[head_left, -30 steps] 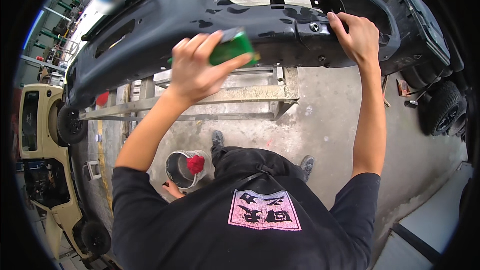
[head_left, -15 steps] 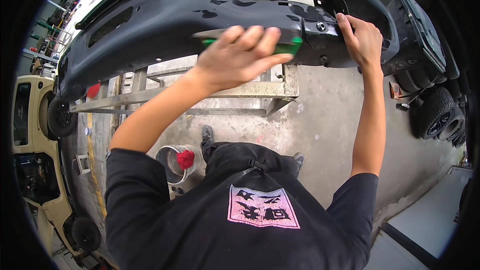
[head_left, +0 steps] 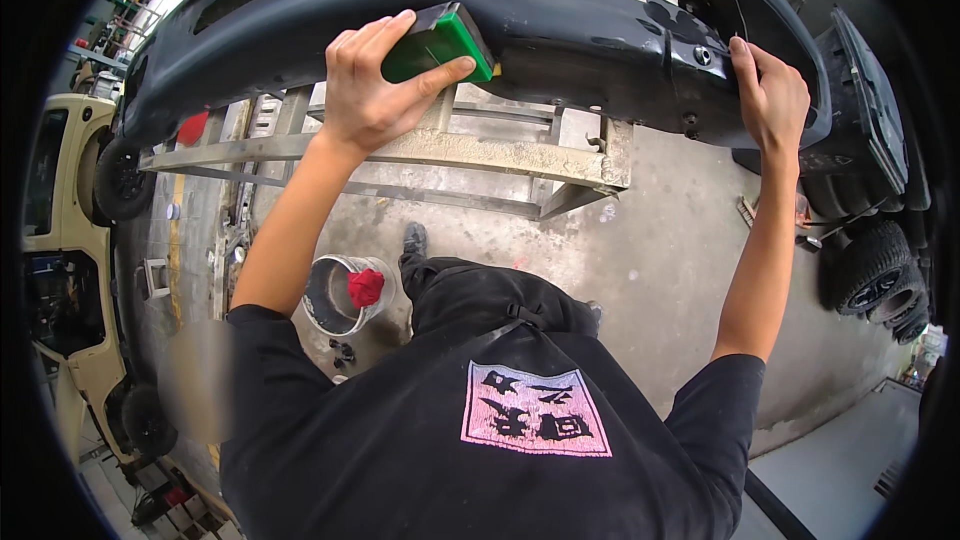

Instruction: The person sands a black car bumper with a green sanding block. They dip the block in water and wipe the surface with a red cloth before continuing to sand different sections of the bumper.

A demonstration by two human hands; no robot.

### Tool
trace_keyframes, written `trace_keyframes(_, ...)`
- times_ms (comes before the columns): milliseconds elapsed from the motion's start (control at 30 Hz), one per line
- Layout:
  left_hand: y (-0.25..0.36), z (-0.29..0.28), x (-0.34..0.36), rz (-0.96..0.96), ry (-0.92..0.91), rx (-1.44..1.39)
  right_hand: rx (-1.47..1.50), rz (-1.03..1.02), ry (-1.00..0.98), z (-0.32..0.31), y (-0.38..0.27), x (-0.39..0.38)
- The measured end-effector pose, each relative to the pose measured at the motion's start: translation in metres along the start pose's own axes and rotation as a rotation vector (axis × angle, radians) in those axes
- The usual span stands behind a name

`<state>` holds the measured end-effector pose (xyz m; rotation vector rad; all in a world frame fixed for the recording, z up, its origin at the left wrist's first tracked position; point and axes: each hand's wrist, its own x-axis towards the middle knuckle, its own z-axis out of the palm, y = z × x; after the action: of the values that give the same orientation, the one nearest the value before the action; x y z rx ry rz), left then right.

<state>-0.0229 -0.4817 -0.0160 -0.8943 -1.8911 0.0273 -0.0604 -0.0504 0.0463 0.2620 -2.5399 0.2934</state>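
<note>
My left hand (head_left: pixel 370 95) grips a green-and-black sanding block (head_left: pixel 446 45) against the front face of a large dark grey vehicle bumper (head_left: pixel 560 60), left of its middle. Toward the bumper's right end my right hand (head_left: pixel 770 100) is closed on its edge, thumb on top beside a round fitting (head_left: pixel 702 56). Dark wet-looking patches show on the bumper's surface. A metal stand (head_left: pixel 480 155) is under the bumper.
A bucket with a red cloth (head_left: pixel 365 287) stands by my left foot. A beige vehicle body (head_left: pixel 55 165) runs along the left, beside a blurred patch. Tyres (head_left: pixel 870 270) and a dark bin (head_left: pixel 862 100) are on the right, on the concrete floor.
My left hand and the block swept right, then back left and slightly up. My right hand stays on the bumper. Another person's hand seen near the bucket earlier no longer shows.
</note>
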Motion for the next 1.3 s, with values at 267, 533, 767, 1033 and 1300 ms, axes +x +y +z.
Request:
trace_keyframes(267,0.043,-0.001,0.000,-0.708,0.251,-0.427,0.068,0.017,0.024,0.002,0.009,0.000)
trace_keyframes(533,0.115,0.028,0.051,-1.049,0.629,-0.517,0.011,-0.081,-0.064,-0.002,-0.008,0.002)
trace_keyframes(767,0.125,0.058,0.096,-1.339,0.753,-0.407,0.032,-0.077,-0.159,-0.007,-0.006,-0.001)
trace_keyframes(1033,0.137,0.074,0.113,-1.427,0.909,-0.359,0.314,-0.433,-0.600,-0.036,0.019,0.036)
trace_keyframes(1300,0.159,0.080,0.133,-1.566,0.917,-0.141,0.407,-0.575,-0.646,-0.023,0.016,0.041)
